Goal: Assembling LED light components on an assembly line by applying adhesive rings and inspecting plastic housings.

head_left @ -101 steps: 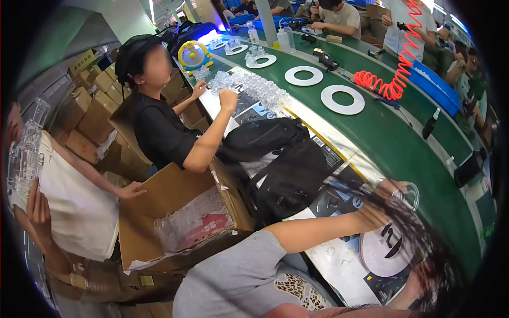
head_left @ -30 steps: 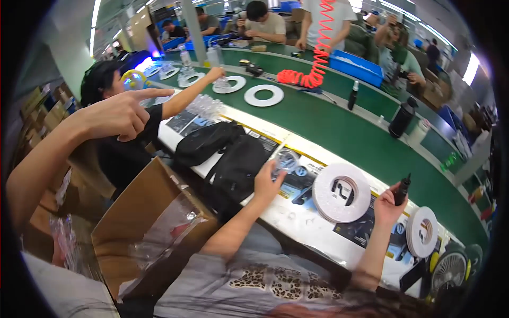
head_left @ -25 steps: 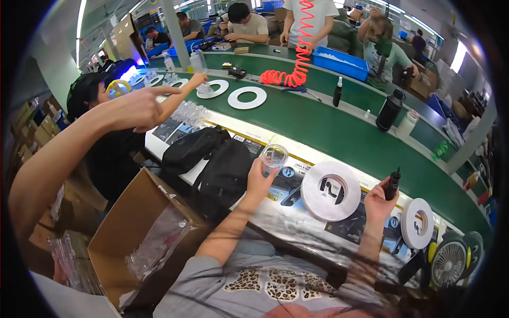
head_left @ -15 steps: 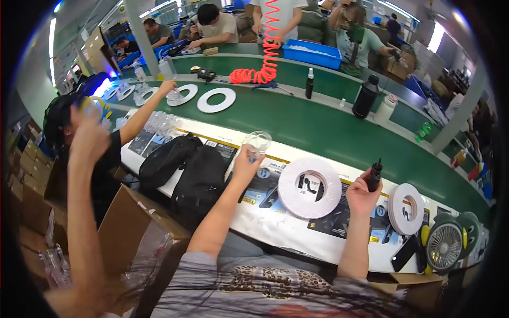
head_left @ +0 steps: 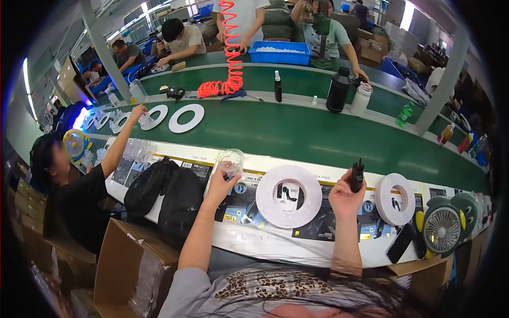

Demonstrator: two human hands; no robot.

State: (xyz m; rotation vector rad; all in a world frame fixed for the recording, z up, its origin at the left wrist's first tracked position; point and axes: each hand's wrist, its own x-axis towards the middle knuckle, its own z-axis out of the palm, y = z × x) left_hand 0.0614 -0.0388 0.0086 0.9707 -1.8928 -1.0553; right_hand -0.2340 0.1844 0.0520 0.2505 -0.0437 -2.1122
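In my left hand point(head_left: 218, 186), raised over the white table, is a clear round plastic cup-like part point(head_left: 231, 157), its rim facing up. My right hand point(head_left: 345, 198) is closed around a small black dropper bottle point(head_left: 357, 177), held with its thin nozzle upward. Between the two hands lies a stack of flat white rings point(head_left: 265, 204). Another stack of white rings point(head_left: 380, 204) sits to the right of my right hand. Small clear bits point(head_left: 244, 236) are on the table's near part.
A green conveyor belt point(head_left: 318, 138) runs behind the table, with white rings point(head_left: 186, 117) on it. Black bags point(head_left: 183, 204) lie left of my left arm. At right are a phone point(head_left: 400, 244) and a fan point(head_left: 442, 233). A co-worker point(head_left: 74, 193) reaches across at left.
The view has shifted, so the scene sits farther left in it. A blurred raised arm at the left has gone out of view. Both my hands keep hold of the same things.
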